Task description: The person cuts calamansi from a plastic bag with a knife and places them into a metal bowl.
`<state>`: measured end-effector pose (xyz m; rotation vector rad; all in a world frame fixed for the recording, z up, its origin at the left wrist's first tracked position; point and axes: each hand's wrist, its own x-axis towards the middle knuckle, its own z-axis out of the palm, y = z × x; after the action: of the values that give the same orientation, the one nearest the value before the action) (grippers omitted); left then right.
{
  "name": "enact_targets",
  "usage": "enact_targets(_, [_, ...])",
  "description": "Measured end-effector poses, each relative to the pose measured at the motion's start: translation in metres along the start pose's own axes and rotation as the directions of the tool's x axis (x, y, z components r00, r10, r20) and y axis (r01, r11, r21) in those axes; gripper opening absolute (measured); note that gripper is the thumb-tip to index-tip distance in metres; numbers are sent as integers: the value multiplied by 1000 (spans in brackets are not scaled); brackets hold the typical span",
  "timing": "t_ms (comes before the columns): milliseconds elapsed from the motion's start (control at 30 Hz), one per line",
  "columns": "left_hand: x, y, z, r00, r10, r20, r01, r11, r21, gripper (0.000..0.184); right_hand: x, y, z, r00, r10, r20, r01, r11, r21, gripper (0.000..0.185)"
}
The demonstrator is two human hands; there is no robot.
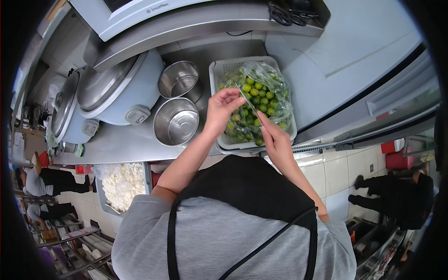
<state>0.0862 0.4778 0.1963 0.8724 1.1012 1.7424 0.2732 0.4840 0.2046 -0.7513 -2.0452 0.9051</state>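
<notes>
My right hand [276, 138] is closed around the handle of a small knife [248, 98], its thin blade pointing up and to the left. My left hand [223, 108] has its fingers bent together beside the blade; whatever they pinch, if anything, is too small to make out. Both hands hover over a clear plastic bag [283, 88] full of small green limes [263, 94]. The opened bag sits inside a white plastic basket [213, 74] on the steel counter [140, 145].
Left of the basket stand two steel pots [162, 125] and two light-blue rice cookers [151, 77]. A steel shelf [205, 23] overhangs the back. Below the counter at left is a tray of white pieces [122, 184]. Other people [60, 181] stand at left and right.
</notes>
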Motion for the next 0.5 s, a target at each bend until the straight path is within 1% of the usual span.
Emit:
enact_targets(67, [-7, -5, 4, 1000, -22, 22, 22, 1000, 16, 22, 7, -1, 1, 999, 50, 8, -49, 998, -47, 34])
enact_targets(167, [-10, -10, 4, 998, -39, 45, 38, 998, 40, 20, 14, 0, 6, 997, 80, -5, -80, 997, -10, 34])
enact_targets(233, [-5, -6, 0, 976, -211, 58, 218, 958, -184, 17, 11, 4, 7, 997, 72, -3, -72, 997, -24, 34])
enact_targets(267, [-1, -6, -3, 976, -212, 55, 218, 958, -185, 17, 9, 6, 6, 998, 65, 0, -65, 997, -38, 34])
enact_targets(300, [5, -6, -8, 967, -248, 54, 254, 937, -241, 16, 6, 9, 4, 998, 65, 5, -65, 997, -37, 34])
enact_targets(333, [11, -6, -13, 958, -283, 56, 286, 911, -296, 16, 3, 12, 1, 990, 135, 48, -136, 991, 12, 34])
enact_targets(367, [17, -5, -18, 958, -282, 51, 284, 912, -298, 16, 0, 13, -2, 983, 169, 74, -172, 985, 35, 34])
enact_targets(400, [22, -5, -22, 948, -313, 62, 316, 891, -326, 18, -2, 14, -4, 974, 202, 100, -208, 976, 57, 34])
enact_targets(433, [27, -6, -26, 937, -342, 77, 346, 869, -352, 19, -3, 13, -8, 965, 246, 93, -254, 964, 84, 34])
enact_targets(467, [32, -10, -29, 930, -355, 96, 368, 899, -237, 22, -3, 13, -11, 954, 289, 84, -297, 948, 111, 34])
enact_targets(500, [31, -7, -26, 931, -352, 96, 365, 900, -238, 22, -3, 16, -13, 954, 286, 84, -294, 949, 110, 34])
